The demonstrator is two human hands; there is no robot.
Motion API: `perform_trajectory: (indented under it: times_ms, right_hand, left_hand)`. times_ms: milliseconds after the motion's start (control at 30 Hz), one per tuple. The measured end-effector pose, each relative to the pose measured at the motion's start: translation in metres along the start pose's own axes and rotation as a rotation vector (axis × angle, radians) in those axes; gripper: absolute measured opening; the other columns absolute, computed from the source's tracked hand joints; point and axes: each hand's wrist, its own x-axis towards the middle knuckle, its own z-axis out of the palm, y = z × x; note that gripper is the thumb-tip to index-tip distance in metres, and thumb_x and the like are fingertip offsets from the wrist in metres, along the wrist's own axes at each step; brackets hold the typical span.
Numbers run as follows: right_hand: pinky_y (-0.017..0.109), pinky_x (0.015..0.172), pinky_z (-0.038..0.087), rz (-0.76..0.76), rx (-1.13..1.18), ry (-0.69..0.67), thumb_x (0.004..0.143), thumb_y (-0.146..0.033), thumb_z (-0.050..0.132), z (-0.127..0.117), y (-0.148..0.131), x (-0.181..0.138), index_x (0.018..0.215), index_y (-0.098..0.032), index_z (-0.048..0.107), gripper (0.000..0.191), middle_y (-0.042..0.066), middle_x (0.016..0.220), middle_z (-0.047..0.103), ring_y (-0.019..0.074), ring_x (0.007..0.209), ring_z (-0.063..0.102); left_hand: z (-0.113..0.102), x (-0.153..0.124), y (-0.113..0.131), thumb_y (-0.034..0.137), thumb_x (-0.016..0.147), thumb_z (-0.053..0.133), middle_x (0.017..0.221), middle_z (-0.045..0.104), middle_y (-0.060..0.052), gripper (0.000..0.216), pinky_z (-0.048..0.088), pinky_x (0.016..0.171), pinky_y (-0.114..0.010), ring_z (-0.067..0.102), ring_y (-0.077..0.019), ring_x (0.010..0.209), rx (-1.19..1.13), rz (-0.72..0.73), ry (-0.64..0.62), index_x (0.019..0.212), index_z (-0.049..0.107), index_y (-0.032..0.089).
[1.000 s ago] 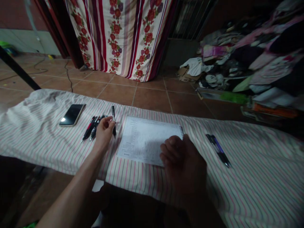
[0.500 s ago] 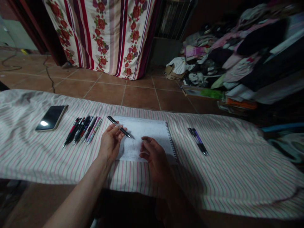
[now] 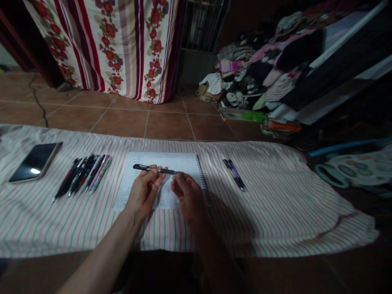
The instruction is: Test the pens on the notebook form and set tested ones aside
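Observation:
A black pen lies nearly level above the notebook, its clip end toward the left. My left hand pinches it around the middle of its barrel. The fingers of my right hand close on its tip end at the right. Under both hands is an open spiral notebook with faint writing on its page, partly hidden by the hands. Several pens lie side by side to the left of the notebook. To its right rest a black pen and a purple-and-black pen, close together.
A smartphone lies at the left on the striped cloth covering the table. Beyond it are a tiled floor, a flowered curtain and a heap of clothes at the back right.
The pen has turned from a slant to nearly level. My right hand, earlier apart from it, now grips its tip end. The camera view has shifted to the right.

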Motion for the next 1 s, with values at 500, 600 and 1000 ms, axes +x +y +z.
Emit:
perform_trajectory:
  times_ms: [500, 600, 1000]
  right_hand:
    - [0.012, 0.052, 0.044, 0.030, 0.062, 0.158, 0.056, -0.031, 0.078, -0.005, -0.005, 0.012, 0.074, -0.017, 0.064, 0.027, -0.005, 0.065, 0.059, 0.0032, 0.057, 0.053]
    - [0.012, 0.051, 0.045, 0.032, 0.091, 0.154, 0.055, -0.029, 0.079, -0.006, -0.006, 0.014, 0.073, -0.017, 0.064, 0.026, -0.004, 0.064, 0.060, 0.0033, 0.056, 0.053]
    - [0.010, 0.050, 0.042, 0.053, 0.077, 0.147, 0.057, -0.024, 0.076, -0.009, -0.006, 0.017, 0.084, -0.019, 0.071, 0.027, -0.005, 0.064, 0.059, 0.0019, 0.053, 0.049]
  left_hand:
    - [0.010, -0.004, -0.016, -0.003, 0.074, 0.057, 0.076, 0.066, -0.004, 0.015, 0.055, 0.075, -0.021, 0.066, -0.0113, 0.075, 0.113, 0.033, 0.014, 0.081, 0.064, 0.009]
    - [0.011, -0.004, -0.017, -0.003, 0.074, 0.057, 0.074, 0.066, -0.004, 0.014, 0.056, 0.073, -0.022, 0.066, -0.0113, 0.072, 0.120, 0.028, 0.002, 0.078, 0.064, 0.008]
    - [0.011, -0.002, -0.024, -0.004, 0.073, 0.059, 0.075, 0.066, -0.004, 0.013, 0.056, 0.077, -0.023, 0.066, -0.0117, 0.074, 0.060, 0.048, 0.073, 0.067, 0.064, 0.006]
